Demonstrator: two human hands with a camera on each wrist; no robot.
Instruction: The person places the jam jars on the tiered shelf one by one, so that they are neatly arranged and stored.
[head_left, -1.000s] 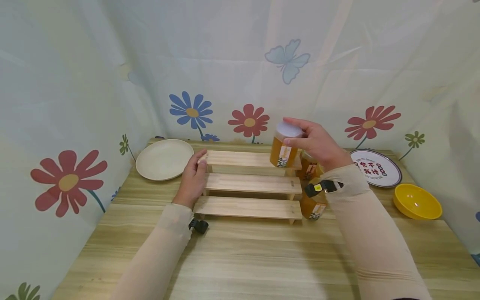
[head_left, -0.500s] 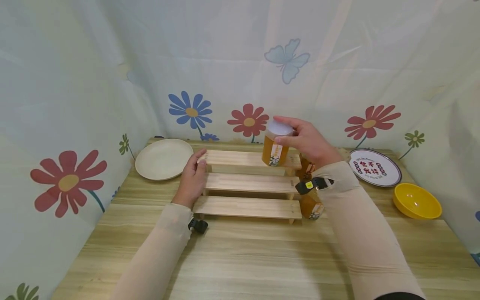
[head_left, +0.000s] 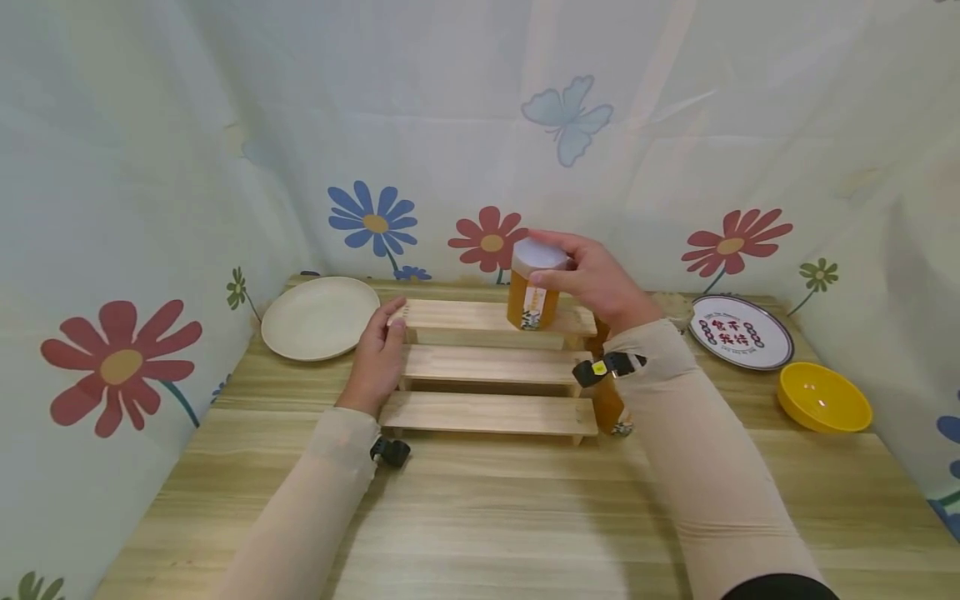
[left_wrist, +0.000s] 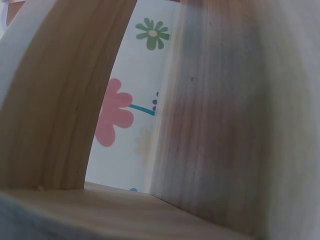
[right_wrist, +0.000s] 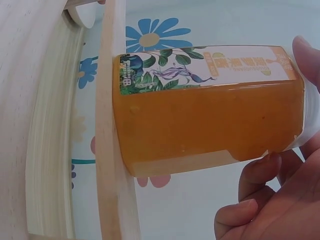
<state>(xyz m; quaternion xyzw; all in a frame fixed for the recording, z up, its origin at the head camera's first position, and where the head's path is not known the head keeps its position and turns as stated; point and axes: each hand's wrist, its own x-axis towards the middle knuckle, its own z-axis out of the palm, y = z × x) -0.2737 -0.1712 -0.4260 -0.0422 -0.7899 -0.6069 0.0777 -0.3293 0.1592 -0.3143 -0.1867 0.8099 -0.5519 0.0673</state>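
Jar reaches the top step
Right hand (head_left: 600, 283) grasps the honey jar (head_left: 531, 292); next, let go squarely. Left hand (head_left: 377, 358), fingers relaxed, steadies the wooden rack (head_left: 487, 367).

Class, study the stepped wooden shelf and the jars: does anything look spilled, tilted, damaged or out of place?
Nothing stands out. The right hand holds the honey jar upright on the top step of the wooden shelf; the left hand steadies the shelf's end.

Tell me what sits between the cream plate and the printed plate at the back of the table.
In the head view, the three-step wooden rack stands between the cream plate and the printed plate, with the right hand holding a honey jar on its top step.
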